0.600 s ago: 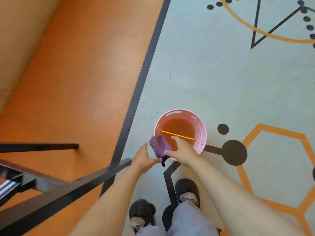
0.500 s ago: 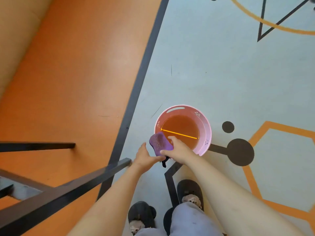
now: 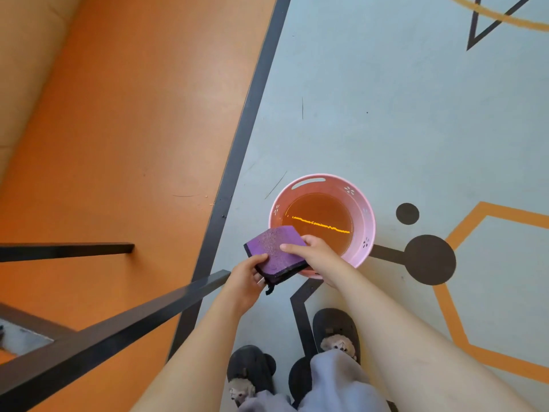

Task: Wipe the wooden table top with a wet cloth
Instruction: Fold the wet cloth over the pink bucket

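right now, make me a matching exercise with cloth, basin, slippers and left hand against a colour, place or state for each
Column one:
1 cloth
2 basin
3 slippers
4 left hand

Column two:
A black, on the feet
B pink, on the floor, liquid inside
C grips the cloth's near left edge
D purple, held at the basin's near rim

Pairs: 1-D, 2-B, 3-A, 4-C

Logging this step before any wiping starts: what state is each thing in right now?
purple cloth: spread flat, held by both hands over the basin's near rim.
pink basin: upright on the floor, liquid inside.
left hand: grips the cloth's left edge.
right hand: pinches the cloth's right edge.
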`<move>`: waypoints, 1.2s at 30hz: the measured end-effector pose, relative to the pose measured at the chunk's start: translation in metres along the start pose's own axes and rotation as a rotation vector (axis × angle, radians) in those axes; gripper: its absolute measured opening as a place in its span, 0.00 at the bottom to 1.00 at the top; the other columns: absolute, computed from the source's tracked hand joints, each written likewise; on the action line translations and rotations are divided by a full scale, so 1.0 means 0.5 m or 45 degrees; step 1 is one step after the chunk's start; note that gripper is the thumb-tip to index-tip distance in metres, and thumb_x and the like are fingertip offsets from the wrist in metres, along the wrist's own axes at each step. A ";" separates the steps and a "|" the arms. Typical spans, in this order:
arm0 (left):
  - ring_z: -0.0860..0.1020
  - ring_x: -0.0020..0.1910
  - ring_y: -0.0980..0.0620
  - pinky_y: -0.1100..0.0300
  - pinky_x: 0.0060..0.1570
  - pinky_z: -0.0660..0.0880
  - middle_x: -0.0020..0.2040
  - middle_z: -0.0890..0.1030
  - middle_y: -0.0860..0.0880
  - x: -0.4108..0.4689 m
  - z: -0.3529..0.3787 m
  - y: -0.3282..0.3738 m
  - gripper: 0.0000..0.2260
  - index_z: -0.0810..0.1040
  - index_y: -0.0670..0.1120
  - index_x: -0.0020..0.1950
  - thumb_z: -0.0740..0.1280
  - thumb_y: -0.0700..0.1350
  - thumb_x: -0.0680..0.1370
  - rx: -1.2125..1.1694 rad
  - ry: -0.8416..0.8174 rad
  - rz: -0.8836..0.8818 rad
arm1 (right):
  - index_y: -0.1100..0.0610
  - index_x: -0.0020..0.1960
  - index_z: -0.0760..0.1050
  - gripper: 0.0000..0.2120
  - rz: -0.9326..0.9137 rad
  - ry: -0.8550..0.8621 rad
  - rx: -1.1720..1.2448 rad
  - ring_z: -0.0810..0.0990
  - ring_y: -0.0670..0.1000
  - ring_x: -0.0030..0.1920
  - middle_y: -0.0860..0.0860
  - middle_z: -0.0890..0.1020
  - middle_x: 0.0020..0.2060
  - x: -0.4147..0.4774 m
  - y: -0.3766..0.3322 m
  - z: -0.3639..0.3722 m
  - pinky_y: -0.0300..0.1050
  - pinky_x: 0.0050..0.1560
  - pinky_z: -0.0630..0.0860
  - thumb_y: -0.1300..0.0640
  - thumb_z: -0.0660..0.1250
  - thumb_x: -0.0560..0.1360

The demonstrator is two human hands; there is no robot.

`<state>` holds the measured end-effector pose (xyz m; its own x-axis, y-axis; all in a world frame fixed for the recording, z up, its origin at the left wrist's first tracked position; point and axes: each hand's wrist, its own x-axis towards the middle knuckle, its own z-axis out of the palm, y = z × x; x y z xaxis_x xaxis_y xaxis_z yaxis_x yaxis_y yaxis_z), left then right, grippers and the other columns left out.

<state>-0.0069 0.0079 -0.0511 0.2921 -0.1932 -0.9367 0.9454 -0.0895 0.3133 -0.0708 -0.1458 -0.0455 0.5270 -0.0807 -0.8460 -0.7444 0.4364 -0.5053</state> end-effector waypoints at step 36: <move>0.79 0.43 0.51 0.60 0.42 0.77 0.42 0.79 0.51 -1.176 0.170 0.210 0.13 0.78 0.54 0.53 0.66 0.36 0.77 1.013 -0.003 1.320 | 0.54 0.50 0.82 0.08 -0.781 0.166 0.017 0.82 0.52 0.51 0.53 0.84 0.47 -1.117 -0.397 0.069 0.49 0.56 0.78 0.63 0.67 0.76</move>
<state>-0.0917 0.0292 0.5456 0.8275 -0.5224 -0.2055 -0.0618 -0.4487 0.8916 -0.2032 -0.1563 0.5333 0.8017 -0.4284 -0.4168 -0.3165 0.2874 -0.9040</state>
